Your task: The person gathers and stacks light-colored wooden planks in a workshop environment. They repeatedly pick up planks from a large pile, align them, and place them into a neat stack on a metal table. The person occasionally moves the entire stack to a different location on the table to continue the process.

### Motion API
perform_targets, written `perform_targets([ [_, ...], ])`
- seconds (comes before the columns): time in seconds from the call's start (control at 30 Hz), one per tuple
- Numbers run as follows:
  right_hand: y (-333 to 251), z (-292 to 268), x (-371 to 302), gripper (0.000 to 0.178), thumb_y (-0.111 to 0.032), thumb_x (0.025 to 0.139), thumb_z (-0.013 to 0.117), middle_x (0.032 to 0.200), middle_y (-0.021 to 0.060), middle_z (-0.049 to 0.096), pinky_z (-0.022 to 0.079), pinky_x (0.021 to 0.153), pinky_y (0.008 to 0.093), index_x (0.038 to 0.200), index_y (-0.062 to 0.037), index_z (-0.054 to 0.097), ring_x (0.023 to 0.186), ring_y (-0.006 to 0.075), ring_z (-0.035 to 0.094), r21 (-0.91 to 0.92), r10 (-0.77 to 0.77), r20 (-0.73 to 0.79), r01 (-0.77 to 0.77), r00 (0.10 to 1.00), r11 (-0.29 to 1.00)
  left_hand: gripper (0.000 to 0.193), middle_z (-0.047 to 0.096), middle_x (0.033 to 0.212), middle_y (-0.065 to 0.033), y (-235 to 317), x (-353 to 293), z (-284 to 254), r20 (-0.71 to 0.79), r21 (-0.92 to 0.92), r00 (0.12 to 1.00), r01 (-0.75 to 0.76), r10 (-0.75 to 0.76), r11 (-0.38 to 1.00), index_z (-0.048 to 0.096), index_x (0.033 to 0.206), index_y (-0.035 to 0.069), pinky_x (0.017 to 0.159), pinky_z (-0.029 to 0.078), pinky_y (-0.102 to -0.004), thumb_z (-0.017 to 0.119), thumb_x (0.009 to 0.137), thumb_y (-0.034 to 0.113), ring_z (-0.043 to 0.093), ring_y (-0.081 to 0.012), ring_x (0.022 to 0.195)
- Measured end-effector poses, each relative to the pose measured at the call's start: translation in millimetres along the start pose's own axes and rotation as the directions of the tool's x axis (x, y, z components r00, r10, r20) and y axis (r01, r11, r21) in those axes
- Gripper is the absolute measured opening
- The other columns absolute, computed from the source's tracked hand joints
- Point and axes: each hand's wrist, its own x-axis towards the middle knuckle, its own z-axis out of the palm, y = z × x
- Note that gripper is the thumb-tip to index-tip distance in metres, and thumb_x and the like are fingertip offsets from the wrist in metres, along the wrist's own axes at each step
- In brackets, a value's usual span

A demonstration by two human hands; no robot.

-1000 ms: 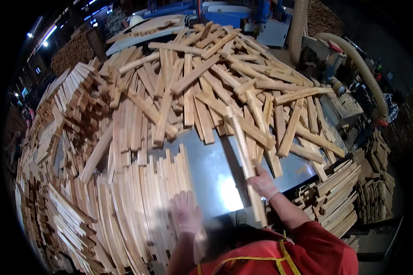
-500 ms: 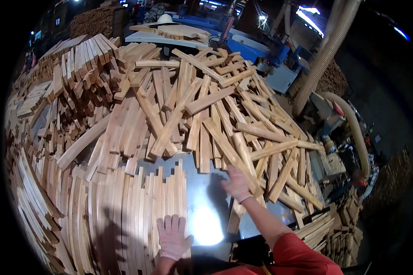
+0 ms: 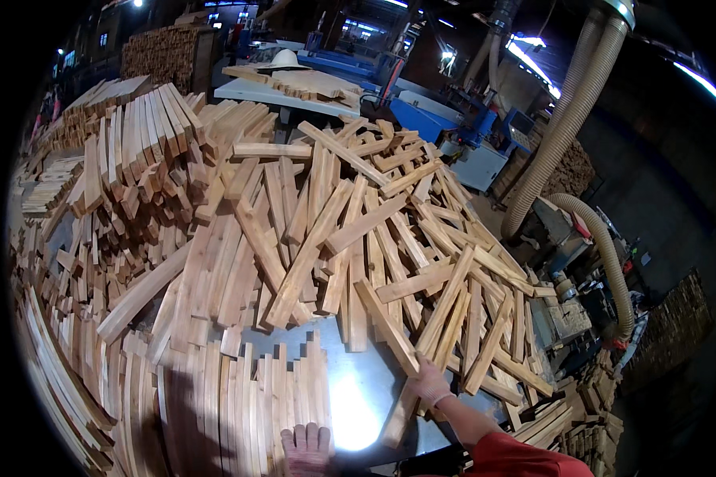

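Observation:
My right hand [image 3: 429, 383], in a pale glove, is closed around the near end of a wooden strip [image 3: 387, 327] that slants away toward the heap. Other loose strips lie against and beneath it, and part of the grip is hidden. Low in the picture, my left hand [image 3: 306, 450], gloved too, rests flat on the near part of a row of strips [image 3: 250, 397] laid side by side. Its fingers are stretched forward and it holds nothing. The lower edge cuts off its wrist.
A jumbled heap of strips [image 3: 346, 215] covers the far side of the metal tabletop [image 3: 356, 409]. Stacked strips [image 3: 147, 127] rise at the far left. Right of the table hangs a ribbed hose [image 3: 569, 119]; behind are blue machines [image 3: 426, 111] and a pale hat [image 3: 285, 60].
My right hand has closed on a strip's near end, and several strips beside it have shifted. My left hand stays flat on the row. The view has tilted up.

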Motion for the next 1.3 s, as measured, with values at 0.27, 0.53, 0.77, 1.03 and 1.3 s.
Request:
perform_targets([
  [0.27,81.2,0.8,-38.7,0.059,-0.025,0.093,0.072,0.122,0.0292,0.073,0.056,0.096,0.0564,0.147,-0.0118,0.050,0.118,0.0483,0.069,-0.059,0.174,0.036,-0.171,0.984,0.983,0.080,0.059,0.147,-0.0190,-1.1,-4.6,9.9,0.086,-0.122,0.995,0.065,-0.055,0.990,0.060,0.144,0.006,0.121,0.031,-0.0675,0.076,0.078,0.048,0.050,-0.0414,0.139],
  [0.53,55.5,45.9,-95.4,0.051,-0.018,0.093,0.080,0.112,0.0130,0.077,0.059,0.093,0.0426,0.138,-0.0014,0.064,0.103,0.0251,0.073,0.562,0.026,0.166,-0.116,0.986,0.819,0.073,0.059,0.132,-0.0163,10.2,11.5,-13.0,0.161,-0.080,0.983,0.100,-0.086,0.992,0.065,0.131,0.007,0.119,0.032,-0.0661,0.083,0.070,0.042,0.050,-0.0401,0.132],
  [0.77,-26.8,68.5,-95.3,0.062,-0.009,0.094,0.073,0.119,0.0169,0.072,0.055,0.099,0.0388,0.153,-0.0023,0.052,0.109,0.0278,0.069,0.753,0.156,0.057,-0.145,0.986,0.642,0.078,0.053,0.140,-0.0123,5.3,1.0,9.1,0.121,-0.006,0.993,0.006,-0.005,1.000,0.062,0.139,0.009,0.123,0.025,-0.0620,0.082,0.078,0.053,0.044,-0.0361,0.138],
  [1.03,-34.1,75.6,-75.8,0.052,-0.010,0.094,0.073,0.115,0.0132,0.073,0.061,0.089,0.0422,0.142,-0.0015,0.058,0.105,0.0300,0.073,0.941,-0.004,0.174,-0.165,0.985,0.295,0.077,0.055,0.147,-0.0140,14.1,-12.9,30.1,0.057,0.086,0.998,0.020,-0.025,0.996,0.063,0.145,0.008,0.126,0.027,-0.0589,0.080,0.084,0.052,0.045,-0.0378,0.144],
  [1.3,-25.4,66.3,-111.9,0.058,-0.015,0.095,0.079,0.126,0.0143,0.074,0.060,0.103,0.0451,0.148,-0.0041,0.057,0.116,0.0306,0.073,0.837,-0.306,0.297,-0.401,0.905,-0.373,0.058,0.069,0.133,-0.0243,102.3,-79.9,11.3,0.727,-0.675,0.686,0.709,-0.021,-0.204,0.059,0.145,-0.005,0.119,0.045,-0.0520,0.071,0.098,0.028,0.067,-0.0406,0.122],
])
